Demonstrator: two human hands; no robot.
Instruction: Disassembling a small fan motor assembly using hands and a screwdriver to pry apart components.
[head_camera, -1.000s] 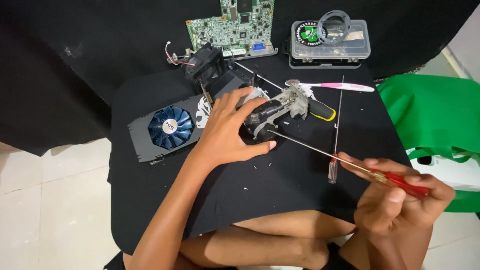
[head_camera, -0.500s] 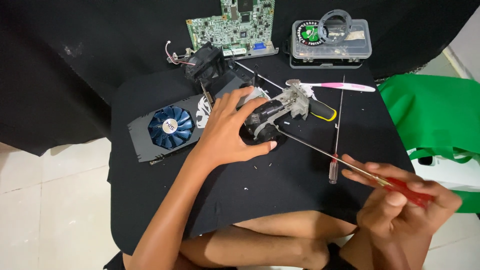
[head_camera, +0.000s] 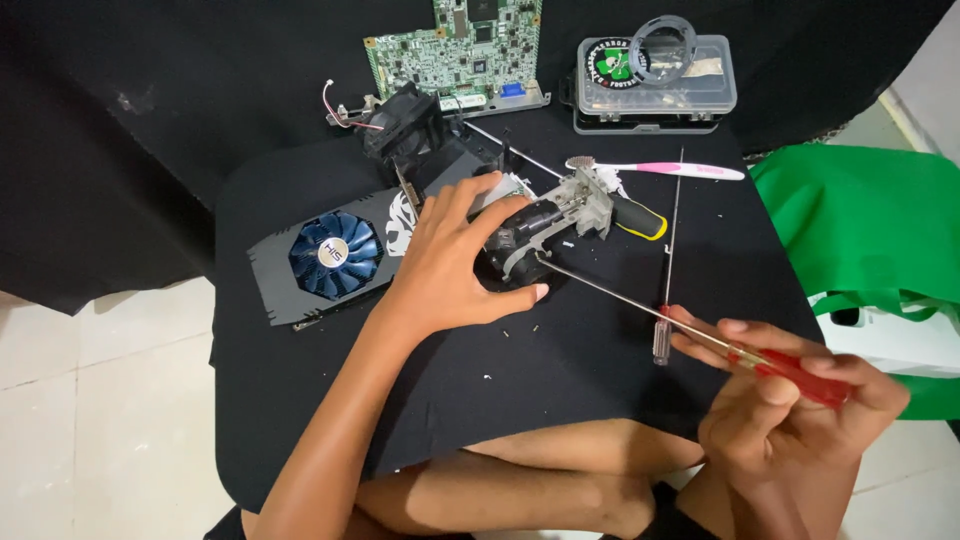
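Observation:
My left hand presses down on a small grey and black metal mechanism lying in the middle of a black cloth-covered table. My right hand grips the red handle of a long screwdriver. Its thin shaft runs up and left, with the tip touching the mechanism by my left thumb.
A graphics card with a blue fan lies left of my hand, a black fan behind it. A green circuit board, a clear parts box, a pink toothbrush, a second thin screwdriver and a green bag surround them.
My right hand with the screwdriver has drifted slightly right and down. The left hand stays on the mechanism.

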